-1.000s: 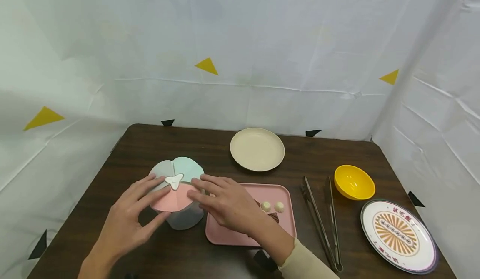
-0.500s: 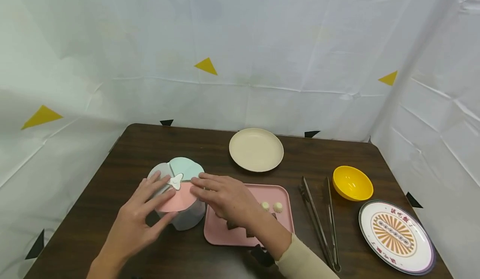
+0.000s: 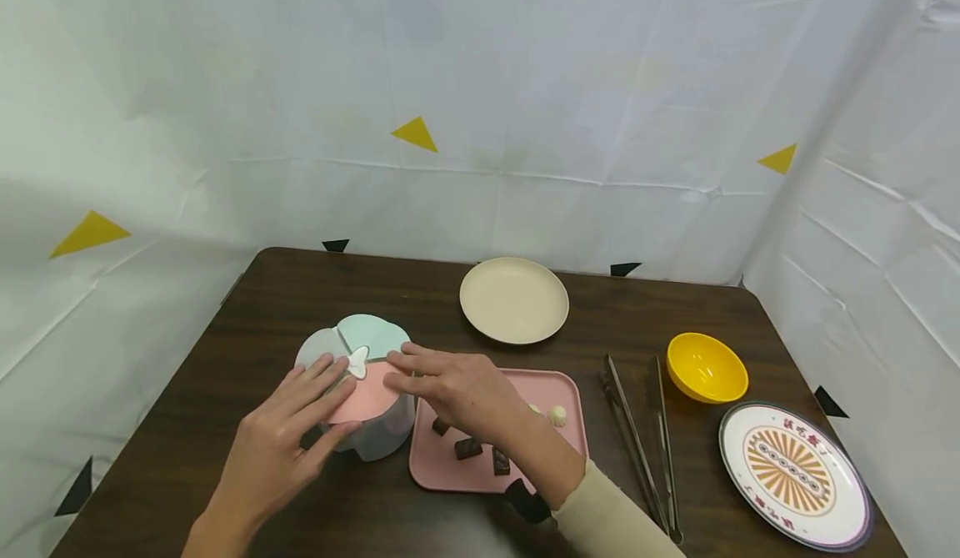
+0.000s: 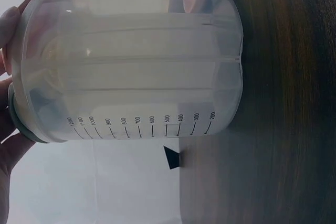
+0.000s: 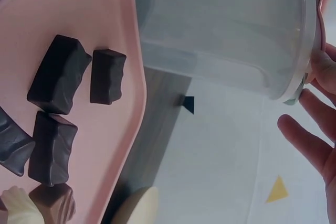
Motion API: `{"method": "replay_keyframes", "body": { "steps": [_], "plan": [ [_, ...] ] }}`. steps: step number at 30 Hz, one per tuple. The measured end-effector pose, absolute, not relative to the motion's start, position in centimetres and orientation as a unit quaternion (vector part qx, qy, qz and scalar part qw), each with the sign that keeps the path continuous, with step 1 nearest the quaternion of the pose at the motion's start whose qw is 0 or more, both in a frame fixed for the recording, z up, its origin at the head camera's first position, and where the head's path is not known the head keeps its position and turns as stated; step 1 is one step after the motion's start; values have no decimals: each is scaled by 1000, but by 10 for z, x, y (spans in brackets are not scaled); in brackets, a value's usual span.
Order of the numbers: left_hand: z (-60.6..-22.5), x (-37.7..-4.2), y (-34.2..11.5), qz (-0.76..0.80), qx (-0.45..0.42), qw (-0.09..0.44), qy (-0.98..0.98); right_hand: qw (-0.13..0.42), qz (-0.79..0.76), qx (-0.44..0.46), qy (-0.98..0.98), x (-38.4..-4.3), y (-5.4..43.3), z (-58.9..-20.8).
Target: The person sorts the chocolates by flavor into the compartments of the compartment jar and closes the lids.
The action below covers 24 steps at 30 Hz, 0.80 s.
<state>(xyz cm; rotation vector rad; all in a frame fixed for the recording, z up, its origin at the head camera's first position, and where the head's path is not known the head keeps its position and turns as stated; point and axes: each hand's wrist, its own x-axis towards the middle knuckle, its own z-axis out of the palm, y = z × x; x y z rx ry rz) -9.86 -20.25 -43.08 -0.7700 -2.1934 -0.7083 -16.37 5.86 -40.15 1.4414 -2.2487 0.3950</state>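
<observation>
A clear storage canister (image 4: 147,66) with measuring marks stands upright on the table. Its segmented lid (image 3: 367,393) is pink, mint and grey, with a small white butterfly-shaped knob (image 3: 359,362) at the centre. My left hand (image 3: 277,429) holds the lid's left side, fingers over the top and thumb at the front rim. From the right, my right hand (image 3: 457,391) rests extended fingers on the lid's edge; its thumb is hidden in the head view. Beneath the right forearm lies a pink tray (image 3: 442,476) with dark chocolates (image 5: 59,74) and cream-coloured swirled sweets (image 3: 557,415).
A beige plate (image 3: 514,300) sits at the back. To the right lie metal tongs (image 3: 636,443), a yellow bowl (image 3: 707,367) and a patterned white plate (image 3: 795,475). White sheeting (image 3: 495,108) hangs behind and beside the table.
The lid has turned counterclockwise as seen from above, its knob and pink part shifting right. My left hand has moved slightly right with it; my right hand has stayed nearly in place.
</observation>
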Motion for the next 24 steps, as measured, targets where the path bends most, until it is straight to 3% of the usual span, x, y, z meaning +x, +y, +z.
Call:
{"method": "replay_keyframes", "body": {
  "steps": [17, 24],
  "plan": [
    [-427, -100, -200, -252, -274, 367, -852, 222, 189, 506, -812, -166, 57, -398],
    [-425, -100, -197, -291, -253, 399, -832, 220, 255, 493, -802, -167, 58, -404]
  ]
}}
